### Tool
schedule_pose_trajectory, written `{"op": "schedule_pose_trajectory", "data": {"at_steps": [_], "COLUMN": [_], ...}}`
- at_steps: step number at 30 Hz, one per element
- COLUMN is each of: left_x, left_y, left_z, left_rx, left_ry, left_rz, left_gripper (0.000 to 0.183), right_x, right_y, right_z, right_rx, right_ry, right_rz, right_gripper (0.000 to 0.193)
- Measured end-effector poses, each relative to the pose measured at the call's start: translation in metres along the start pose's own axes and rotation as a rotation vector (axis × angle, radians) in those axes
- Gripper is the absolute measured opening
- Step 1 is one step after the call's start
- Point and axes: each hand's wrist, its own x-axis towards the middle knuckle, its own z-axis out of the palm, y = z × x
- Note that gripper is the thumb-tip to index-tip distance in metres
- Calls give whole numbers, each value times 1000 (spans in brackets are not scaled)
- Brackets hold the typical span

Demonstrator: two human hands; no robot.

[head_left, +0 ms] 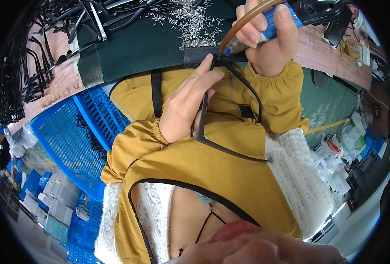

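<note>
Hands are occupied: dark spectacle frame [202, 118] is grasped by left hand [184, 103] at black block [196, 57]; blue tool [270, 26] is gripped by right hand [272, 48] beside block. Frame, probably light, stiff and breakable, is best held near block. Beyond block, metal pins [195, 24] are scattered.

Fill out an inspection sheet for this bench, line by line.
Surface: dark green mat over a pinkish tabletop, small dark block at the near edge.
Job's things: thin black frame; blue hand tool, its tip at the block.
Clutter: small silvery pins loose on the mat, too small to identify; black frame parts heaped at left.
Hands: left hand holds the frame; right hand grips the tool.
Cables: brown tube curves down near the tool's tip.
Surroundings: blue baskets at left, fan at right.
</note>
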Motion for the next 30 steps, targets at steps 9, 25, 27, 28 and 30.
{"op": "schedule_pose_trajectory", "data": {"at_steps": [9,25,27,28,30], "left_x": [2,0,-1,-2,-2], "left_y": [1,-18,-17,-16,-14], "left_z": [-2,7,5,4,3], "left_rx": [79,19,17,18,36], "left_ry": [-27,103,93,110,99], "left_rz": [12,140,137,143,107], "left_gripper": [69,47,47,45,42], "right_x": [-5,2,-4,-7,-26], "right_y": [1,4,-6,-14,-29], "right_z": [-2,2,6,8,14], "right_rx": [-22,34,181,309,200], "right_ry": [46,154,201,114,-154], "right_rz": [-18,-3,-21,10,153], "right_gripper": [23,12,12,10,23]}}
